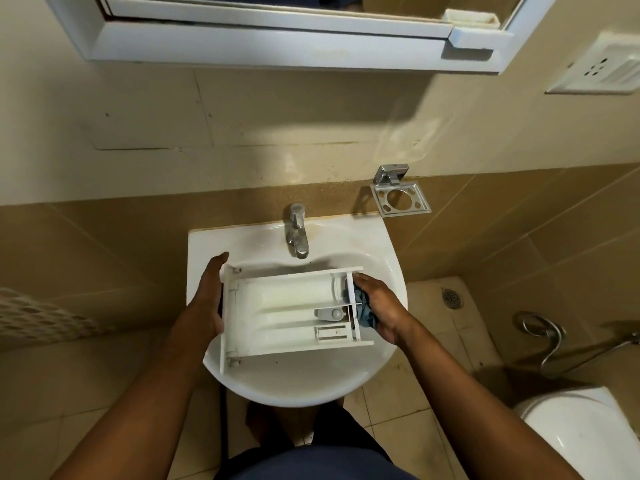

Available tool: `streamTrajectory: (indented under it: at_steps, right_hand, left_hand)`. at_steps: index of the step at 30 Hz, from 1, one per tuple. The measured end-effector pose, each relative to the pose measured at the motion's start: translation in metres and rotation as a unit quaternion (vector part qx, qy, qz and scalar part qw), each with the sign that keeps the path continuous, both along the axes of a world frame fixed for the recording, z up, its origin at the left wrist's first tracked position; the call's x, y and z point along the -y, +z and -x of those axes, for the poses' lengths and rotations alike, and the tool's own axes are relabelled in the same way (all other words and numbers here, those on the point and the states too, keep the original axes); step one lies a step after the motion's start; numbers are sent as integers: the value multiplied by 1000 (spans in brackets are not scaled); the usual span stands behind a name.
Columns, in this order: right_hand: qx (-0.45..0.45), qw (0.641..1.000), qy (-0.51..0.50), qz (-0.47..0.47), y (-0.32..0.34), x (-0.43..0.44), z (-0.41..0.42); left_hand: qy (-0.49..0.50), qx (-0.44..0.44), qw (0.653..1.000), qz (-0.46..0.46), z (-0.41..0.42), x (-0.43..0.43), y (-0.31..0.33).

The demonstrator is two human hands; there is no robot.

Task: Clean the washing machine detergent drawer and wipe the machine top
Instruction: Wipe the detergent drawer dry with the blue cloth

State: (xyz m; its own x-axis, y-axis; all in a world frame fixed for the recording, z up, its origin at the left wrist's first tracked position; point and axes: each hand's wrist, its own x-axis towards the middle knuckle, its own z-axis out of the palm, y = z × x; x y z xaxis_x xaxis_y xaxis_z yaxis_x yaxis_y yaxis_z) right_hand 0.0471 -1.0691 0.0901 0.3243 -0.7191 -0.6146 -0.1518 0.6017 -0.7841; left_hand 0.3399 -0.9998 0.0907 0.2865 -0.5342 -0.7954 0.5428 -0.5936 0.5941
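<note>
The right hand is clenched around a bunched blue-grey cloth, soft and crumpled, and presses it against the right end of the detergent drawer. The cloth pokes out below the curled fingers and touches the drawer's end wall. On the other side, the left hand lies with its palm against the drawer's flat front panel, the fingers fairly straight and pointing away toward the wall. Whether the thumb hooks the panel's edge I cannot tell.

The drawer sits between the two hands, lengthwise from left to right, over the bowl of the sink. It is white hard plastic, a long rectangular tray split by ribs into channels, with a small grey rounded cap toward its right end. Its surfaces look dull and a little stained.

The sink is glossy white ceramic, rounded at the near edge and square against the wall. A chrome tap stands at its far middle, its spout above the bowl just beyond the drawer. To the right of the tap, a shiny metal holder with a round cut-out is fixed to the beige tiled wall. Higher up hangs a white-framed mirror cabinet, with a white socket plate to its right. On the tiled floor at right are a round metal drain and the smooth white toilet.
</note>
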Motion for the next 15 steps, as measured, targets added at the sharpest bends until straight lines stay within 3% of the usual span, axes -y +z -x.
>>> streamTrajectory:
  at_steps: [5,9,15]
  right_hand:
    - [22,998,-52,18,-5,-6,-4]
    - [1,993,-103,55,-10,-5,-9]
    - [-15,992,-113,58,0,8,4]
  left_hand:
    - [-105,10,994,15,3,-5,2]
    - [-146,133,980,-15,18,-2,1]
    - [-155,231,960,8,24,0,-3]
